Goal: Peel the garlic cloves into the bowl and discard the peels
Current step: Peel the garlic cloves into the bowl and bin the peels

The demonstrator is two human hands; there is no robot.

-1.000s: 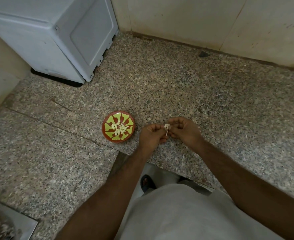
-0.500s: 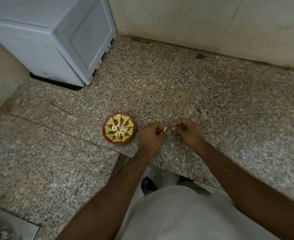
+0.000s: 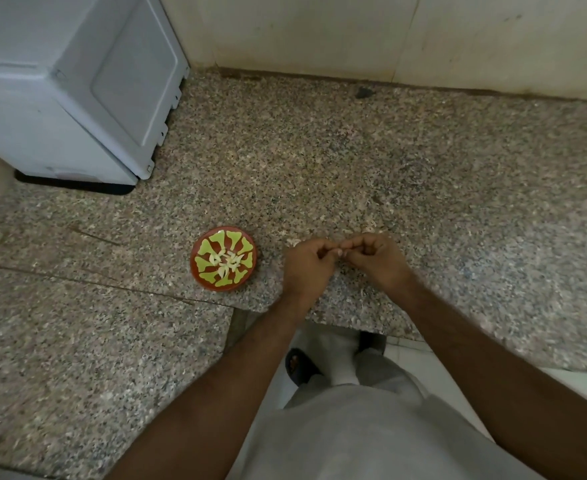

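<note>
Both hands meet just right of the bowl [image 3: 223, 258]: the left hand [image 3: 307, 263] and right hand [image 3: 371, 259] pinch one garlic clove [image 3: 337, 251] between fingertips above the table [image 3: 319, 168]. It is probably light, firm and slippery — best held at the ends while the papery skin tears.

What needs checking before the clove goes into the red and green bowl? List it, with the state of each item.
1. Clove in hand: a small pale garlic clove shows between the fingertips of the left hand and the right hand. Ok.
2. Clove fully peeled: too small and too hidden by the fingers. Cannot tell.
3. Round red bowl with a yellow-green pattern upright on the speckled granite counter, to the left of the left hand. Ok.
4. Room in the bowl: only a few pale peeled cloves lie at its middle. Ok.
5. Place for peels: no bin or heap can be made out. Cannot tell.
</note>
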